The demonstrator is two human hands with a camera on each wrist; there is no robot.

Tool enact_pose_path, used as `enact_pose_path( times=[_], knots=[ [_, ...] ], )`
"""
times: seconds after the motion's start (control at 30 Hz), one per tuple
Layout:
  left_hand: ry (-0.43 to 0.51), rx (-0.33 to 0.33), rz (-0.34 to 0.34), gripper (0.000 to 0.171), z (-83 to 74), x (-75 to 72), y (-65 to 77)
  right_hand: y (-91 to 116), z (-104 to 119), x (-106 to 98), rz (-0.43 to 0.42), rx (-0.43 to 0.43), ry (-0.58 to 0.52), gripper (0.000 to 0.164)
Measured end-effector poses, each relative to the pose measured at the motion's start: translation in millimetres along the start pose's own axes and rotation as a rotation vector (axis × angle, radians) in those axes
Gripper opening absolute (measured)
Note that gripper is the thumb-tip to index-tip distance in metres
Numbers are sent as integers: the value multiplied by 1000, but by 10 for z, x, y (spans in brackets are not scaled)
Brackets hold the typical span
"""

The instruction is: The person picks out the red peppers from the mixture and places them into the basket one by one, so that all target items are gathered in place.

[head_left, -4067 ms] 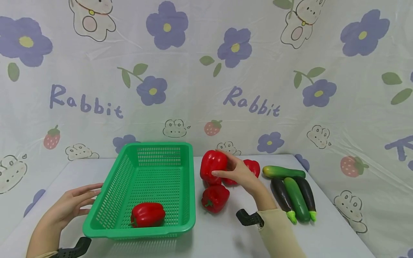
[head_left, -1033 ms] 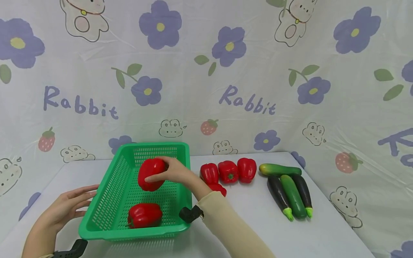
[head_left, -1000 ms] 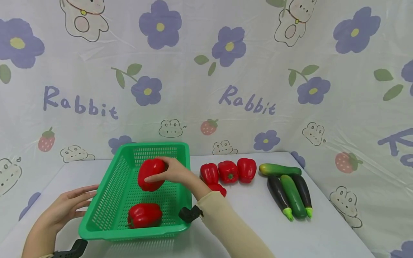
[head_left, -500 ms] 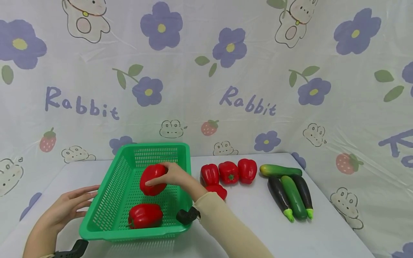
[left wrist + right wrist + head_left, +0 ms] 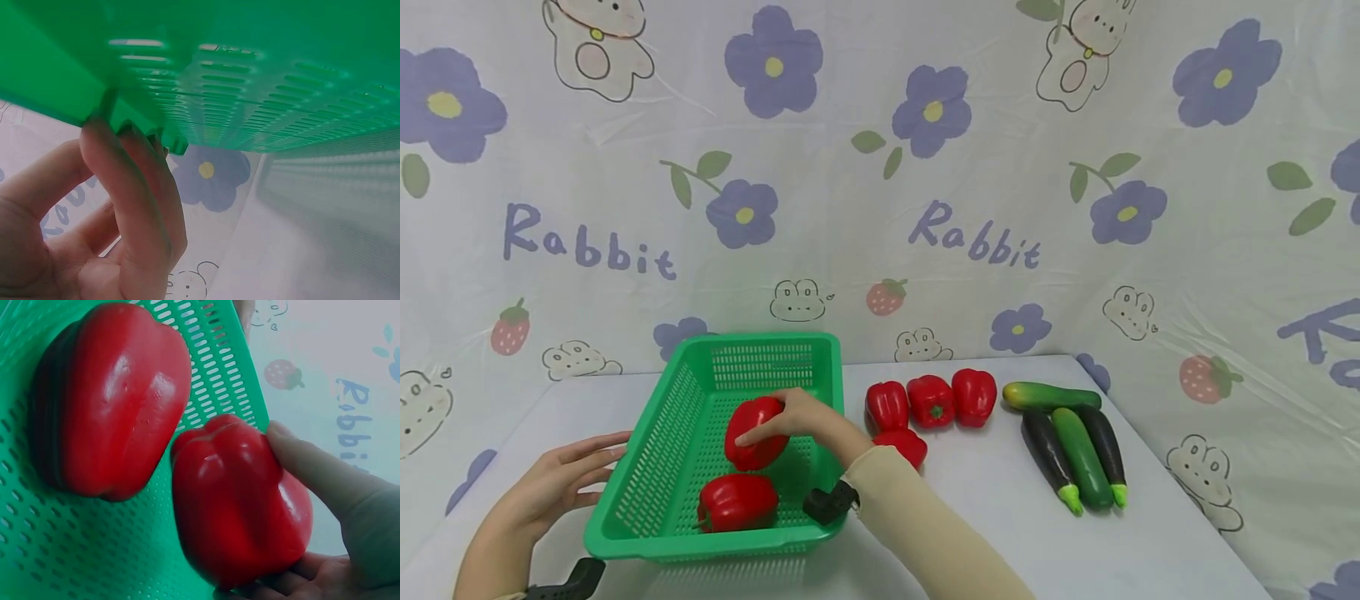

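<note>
My right hand (image 5: 801, 415) grips a red bell pepper (image 5: 754, 437) inside the green basket (image 5: 718, 546), thumb on one side and fingers on the other. The right wrist view shows that held pepper (image 5: 237, 500) tilted beside a second red bell pepper (image 5: 125, 400), which lies on the basket's perforated floor. In the head view the lying pepper (image 5: 739, 502) sits near the front wall. At the basket's left side rests my left hand (image 5: 550, 487); its bent fingers (image 5: 134, 181) touch the underside of the rim in the left wrist view, with no thumb closed over it.
Right of the basket, several red bell peppers (image 5: 931, 400) stand on the white table (image 5: 1000, 517). Farther right lie two eggplants (image 5: 1051, 454), a green zucchini (image 5: 1081, 454) and a yellow-green one (image 5: 1051, 396). A patterned curtain (image 5: 850, 167) hangs behind the table.
My right hand picked up a bell pepper from the group on the right, carried it left over the basket, and has lowered it toward the floor. My left hand stays at the basket's side.
</note>
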State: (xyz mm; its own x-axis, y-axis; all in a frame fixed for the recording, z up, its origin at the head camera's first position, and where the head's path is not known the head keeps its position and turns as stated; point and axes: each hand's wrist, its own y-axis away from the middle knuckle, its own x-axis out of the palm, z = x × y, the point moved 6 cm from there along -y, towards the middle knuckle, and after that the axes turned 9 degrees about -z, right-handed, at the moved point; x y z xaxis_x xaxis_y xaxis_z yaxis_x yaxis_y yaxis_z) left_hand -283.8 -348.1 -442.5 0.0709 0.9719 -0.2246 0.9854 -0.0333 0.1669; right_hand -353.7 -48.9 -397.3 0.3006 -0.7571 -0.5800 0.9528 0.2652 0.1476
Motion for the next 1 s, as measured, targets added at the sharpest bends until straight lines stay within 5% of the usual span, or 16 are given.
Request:
enact_pose_path(
  times=[0.5,1.0],
  knots=[
    [-9,-14,-8,25,16,-14,-16,-74,-118,39,-13,64,41,69],
    [-11,-19,-14,24,23,-12,-16,-21,-153,67,61,25,158,62]
  ],
)
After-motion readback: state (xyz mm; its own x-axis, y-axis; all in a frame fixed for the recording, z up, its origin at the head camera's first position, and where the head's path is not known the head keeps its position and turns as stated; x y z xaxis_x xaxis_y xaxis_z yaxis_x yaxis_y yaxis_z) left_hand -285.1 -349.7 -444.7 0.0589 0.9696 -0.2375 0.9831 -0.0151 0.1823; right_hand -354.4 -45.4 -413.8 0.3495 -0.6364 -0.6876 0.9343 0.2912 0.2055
